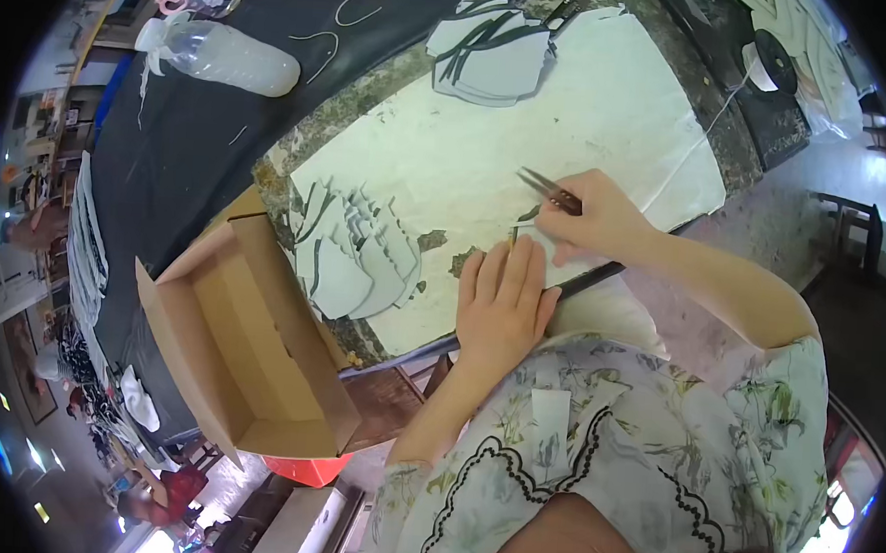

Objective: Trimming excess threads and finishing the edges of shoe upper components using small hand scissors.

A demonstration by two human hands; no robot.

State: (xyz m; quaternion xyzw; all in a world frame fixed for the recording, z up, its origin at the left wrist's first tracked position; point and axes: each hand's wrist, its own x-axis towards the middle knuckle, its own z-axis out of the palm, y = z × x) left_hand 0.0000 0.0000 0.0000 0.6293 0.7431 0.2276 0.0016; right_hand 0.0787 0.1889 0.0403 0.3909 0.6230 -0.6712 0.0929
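My left hand [502,300] lies flat, fingers together, pressing a small pale piece [537,243] against the white paper sheet [489,169] on the work board. Just right of it, my right hand [591,216] is shut on thin dark tweezers [546,186], whose tips point up and to the left above the sheet. A short dark strip [526,216] lies on the sheet between the two hands. A fanned stack of grey cut-out pieces with dark strips [354,252] lies to the left of my left hand.
A second pile of grey pieces with dark strips [490,54] sits at the far end of the sheet. An open cardboard box [239,346] stands at the left of the board. A clear plastic bottle [224,57] lies on the dark cloth beyond. People sit further off at the left.
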